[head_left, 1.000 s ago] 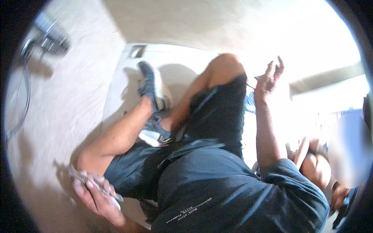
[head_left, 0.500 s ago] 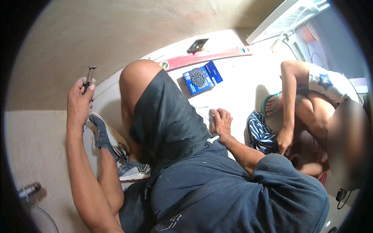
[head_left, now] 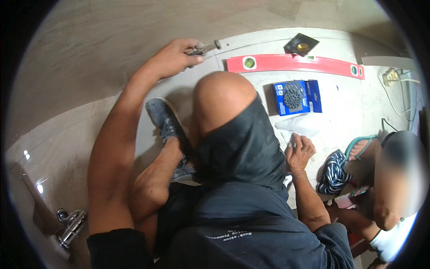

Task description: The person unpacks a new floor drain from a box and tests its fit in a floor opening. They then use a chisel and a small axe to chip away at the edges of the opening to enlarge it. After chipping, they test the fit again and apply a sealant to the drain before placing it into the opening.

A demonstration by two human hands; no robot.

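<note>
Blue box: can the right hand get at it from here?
Probably yes: the right hand is near the blue box, with only what looks like a thin whitish sheet lying low between them.

The one view looks out from the wearer's head, the left of two side-by-side fisheye lenses, facing steeply down. The dark shirt (head_left: 251, 208) sits closest, along the bottom; past the bare knee (head_left: 224, 95) lies the floor (head_left: 346, 114), its far edge bowing along the wall (head_left: 107, 49). Wide coverage takes in both the left hand (head_left: 173, 59) and the right hand (head_left: 300, 154), inside a black circular rim.
</note>
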